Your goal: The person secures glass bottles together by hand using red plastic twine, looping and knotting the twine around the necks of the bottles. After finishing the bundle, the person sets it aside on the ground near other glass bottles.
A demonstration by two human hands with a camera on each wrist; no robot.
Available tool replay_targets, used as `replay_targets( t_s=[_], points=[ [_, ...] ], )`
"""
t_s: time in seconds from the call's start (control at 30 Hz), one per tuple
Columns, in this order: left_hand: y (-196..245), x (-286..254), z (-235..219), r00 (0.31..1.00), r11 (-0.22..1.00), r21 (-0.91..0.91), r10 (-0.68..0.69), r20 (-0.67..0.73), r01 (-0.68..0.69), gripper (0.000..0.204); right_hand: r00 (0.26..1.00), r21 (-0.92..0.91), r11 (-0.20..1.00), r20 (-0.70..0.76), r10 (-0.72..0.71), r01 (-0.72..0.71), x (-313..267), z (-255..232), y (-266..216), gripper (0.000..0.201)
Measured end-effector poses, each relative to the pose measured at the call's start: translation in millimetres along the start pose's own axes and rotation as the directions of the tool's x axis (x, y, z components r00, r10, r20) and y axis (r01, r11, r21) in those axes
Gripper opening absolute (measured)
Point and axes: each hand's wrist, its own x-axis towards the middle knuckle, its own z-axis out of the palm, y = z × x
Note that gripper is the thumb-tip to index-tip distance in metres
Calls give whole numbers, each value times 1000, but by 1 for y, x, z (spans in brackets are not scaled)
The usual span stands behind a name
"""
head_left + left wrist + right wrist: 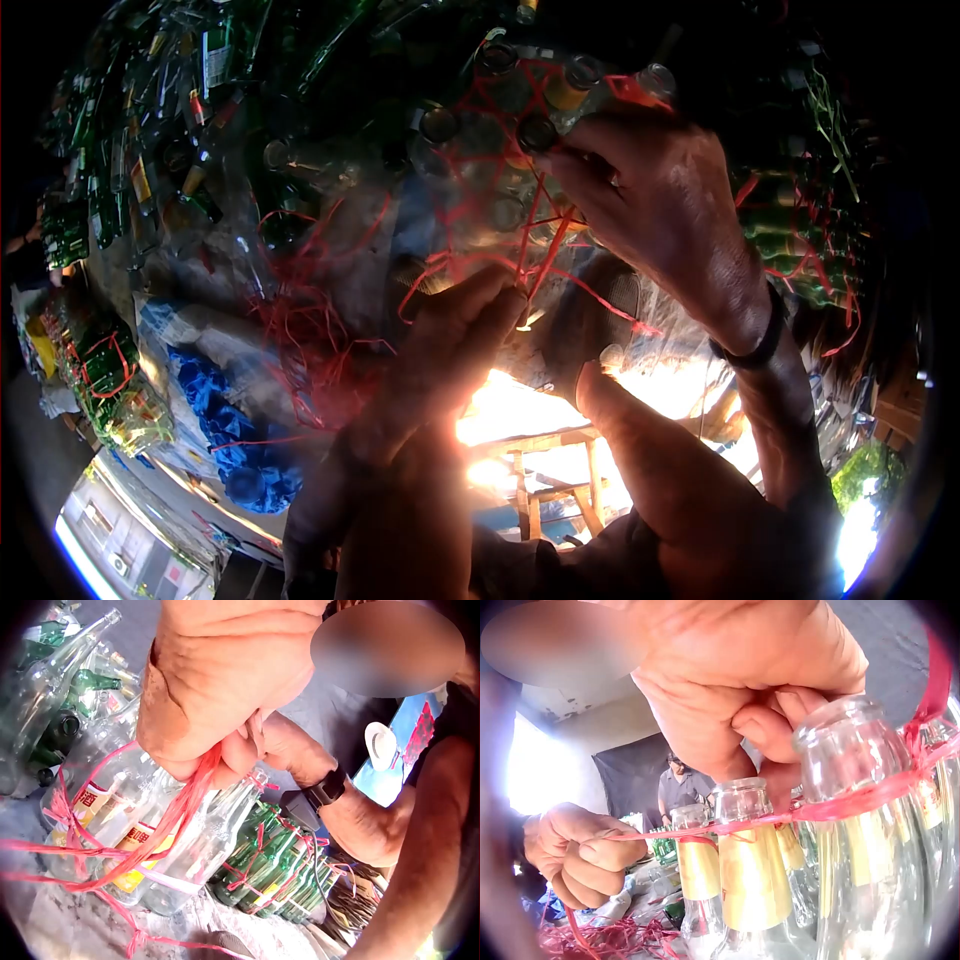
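Observation:
My left hand (465, 320) grips several strands of red plastic string (184, 810), drawn taut from the bottles. The string runs round the necks of a cluster of clear glass bottles (754, 889), some with yellow-gold labels, standing upright close together. Over the bottle mouths, my right hand (650, 190) is bent down, its fingers curled in among the necks beside a clear neck (847, 761). Its lower fingertips go behind the glass, right at the string, and are partly hidden there. The right wrist wears a black band (328, 789).
Loose red string (310, 330) lies tangled at the left, near a blue plastic bundle (235, 430). Tied green bottles (277, 862) stand beside the clear ones. Loose bottles (56, 686) are heaped farther off. A person (681, 787) stands in the background.

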Motion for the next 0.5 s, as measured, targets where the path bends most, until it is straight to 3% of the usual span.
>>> replay_targets(
  t_s=[0.27,0.33,0.43,0.5],
  points=[
    [5,-2,4,999,994,-104,-38,-27,35,18,998,-130,991,56,-18,25,6,6,-4,15],
    [2,-2,0,1000,1000,16,26,-12,-26,16,999,-163,987,50,5,4,5,10,-4,13],
    [8,-2,1,999,1000,-29,7,-39,-8,17,998,-107,994,63,10,-3,3,10,0,9],
    [10,-2,3,999,1000,-10,13,-52,-14,17,999,39,998,11,46,-46,0,10,-1,2]
  ],
)
